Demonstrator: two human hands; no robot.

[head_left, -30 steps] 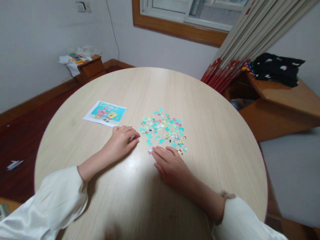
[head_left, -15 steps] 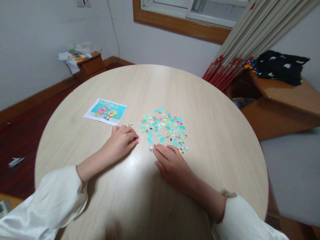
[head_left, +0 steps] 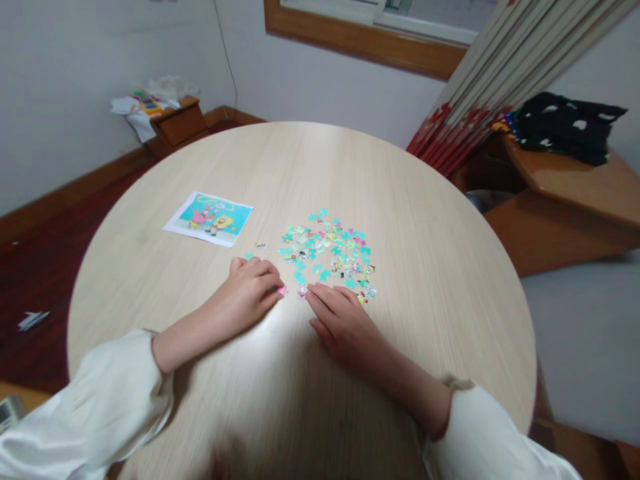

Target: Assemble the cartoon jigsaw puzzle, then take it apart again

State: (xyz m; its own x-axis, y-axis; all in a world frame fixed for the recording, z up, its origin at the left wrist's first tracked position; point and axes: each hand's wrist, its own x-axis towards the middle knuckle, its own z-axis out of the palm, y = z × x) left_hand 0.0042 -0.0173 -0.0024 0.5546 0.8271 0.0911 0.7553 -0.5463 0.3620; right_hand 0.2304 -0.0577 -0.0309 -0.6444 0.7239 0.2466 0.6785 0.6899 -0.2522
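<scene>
Between the thumb and fingers of my left hand (head_left: 253,288) is a pink jigsaw piece (head_left: 283,291), held low at the table surface. A pink-and-white jigsaw piece (head_left: 301,293) lies just right of it. My right hand (head_left: 343,317) rests beside that piece, its fingertips touching the piece's edge, fingers stretched out and thumb apart. Beyond both hands spreads a loose pile of jigsaw pieces (head_left: 325,275), mostly teal with some yellow and pink. A teal piece (head_left: 249,256) and a yellow-purple piece (head_left: 261,245) lie by my left knuckles.
A printed cartoon picture (head_left: 210,219) lies on the round wooden table (head_left: 425,220), left of the pile. Behind it stand a small cabinet with papers (head_left: 180,125) at the left and a wooden cabinet (head_left: 575,213) with dark cloth on top at the right. A curtain (head_left: 475,87) hangs by the window.
My left hand has moved right and slightly nearer me, bringing the pink jigsaw piece closer to the pink-and-white one. The teal piece by its knuckles now shows. My right hand has barely moved.
</scene>
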